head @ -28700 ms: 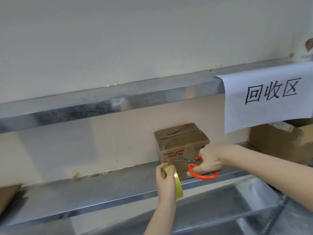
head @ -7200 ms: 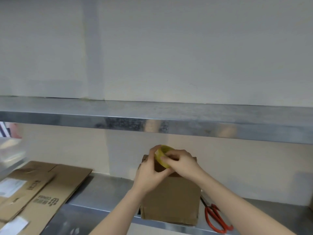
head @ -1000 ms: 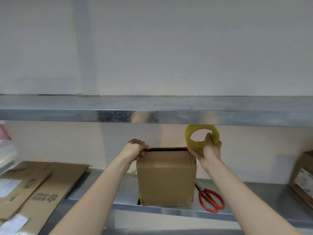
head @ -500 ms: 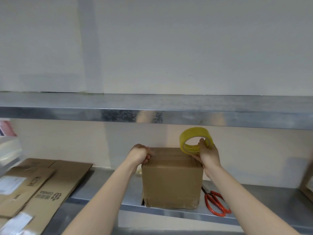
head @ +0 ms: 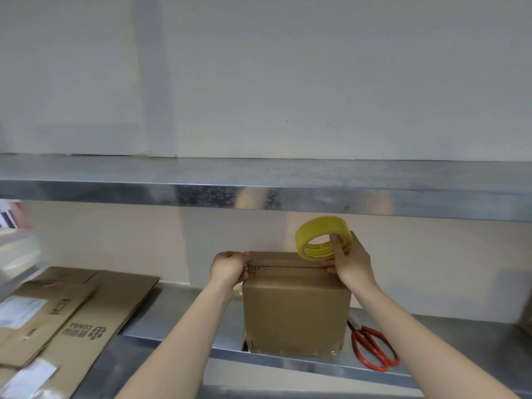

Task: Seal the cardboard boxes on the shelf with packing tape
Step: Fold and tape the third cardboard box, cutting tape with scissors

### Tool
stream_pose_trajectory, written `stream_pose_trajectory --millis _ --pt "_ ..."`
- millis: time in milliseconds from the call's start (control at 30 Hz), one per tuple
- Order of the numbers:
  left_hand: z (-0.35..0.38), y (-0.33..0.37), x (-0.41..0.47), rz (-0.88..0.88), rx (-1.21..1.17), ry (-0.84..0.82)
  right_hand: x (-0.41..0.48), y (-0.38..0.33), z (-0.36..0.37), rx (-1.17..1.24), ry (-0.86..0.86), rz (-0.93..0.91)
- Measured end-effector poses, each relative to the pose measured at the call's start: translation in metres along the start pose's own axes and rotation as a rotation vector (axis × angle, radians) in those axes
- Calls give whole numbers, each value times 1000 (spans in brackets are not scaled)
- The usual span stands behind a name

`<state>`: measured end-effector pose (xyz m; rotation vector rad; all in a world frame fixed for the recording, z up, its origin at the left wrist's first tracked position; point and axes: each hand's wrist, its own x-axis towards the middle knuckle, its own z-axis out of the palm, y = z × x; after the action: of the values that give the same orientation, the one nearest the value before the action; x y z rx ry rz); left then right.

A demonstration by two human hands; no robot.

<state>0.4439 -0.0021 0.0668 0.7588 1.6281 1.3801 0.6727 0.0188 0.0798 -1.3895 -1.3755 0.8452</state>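
A brown cardboard box (head: 295, 309) stands upright at the front edge of the metal shelf (head: 178, 326), its top flaps closed with a seam running left to right. My left hand (head: 230, 269) has its fingers curled at the box's top left corner, seemingly pinching the tape end there. My right hand (head: 349, 262) grips a yellow roll of packing tape (head: 322, 237) just above the box's top right corner. A clear strip of tape appears to span the seam between both hands, though it is hard to make out.
Red-handled scissors (head: 371, 348) lie on the shelf right of the box. Flattened cardboard boxes (head: 66, 321) are stacked at the left. An upper metal shelf (head: 259, 191) runs overhead, close above the tape roll. Another box edge shows at the far right.
My head has tipped so more of the box top shows. The roll in my right hand has come down slightly toward the box's right corner; my left hand stays at the left corner.
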Motion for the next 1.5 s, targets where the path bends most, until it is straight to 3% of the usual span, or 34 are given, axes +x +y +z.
stream_pose_trajectory --millis 167,367,500,633,867,1167,1233,1300,1400,1500 --pt "1 -3 -3 -37 -95 48 3 5 1 -21 -6 5" --pt "-2 -12 -3 -185 -450 57 1 3 2 -127 -29 -26" --pt "-1 -18 -1 -207 -518 62 4 7 3 -176 -43 -48" --pt "-1 -17 3 -187 -450 76 8 11 2 -110 -34 -29" --pt "5 -16 9 -187 -3 63 10 13 2 -105 -37 -7" --pt "9 -21 16 -339 73 -38 8 18 2 -102 -26 -35" --pt "11 -22 19 -256 88 21 8 18 2 -100 -28 -38" --pt "14 -21 14 -52 160 162 9 18 1 -104 -36 -29" --pt "18 -17 2 211 341 265 7 18 -2 -122 -35 -30" --pt "24 -11 -5 338 588 309 7 18 -2 -114 -45 -34"
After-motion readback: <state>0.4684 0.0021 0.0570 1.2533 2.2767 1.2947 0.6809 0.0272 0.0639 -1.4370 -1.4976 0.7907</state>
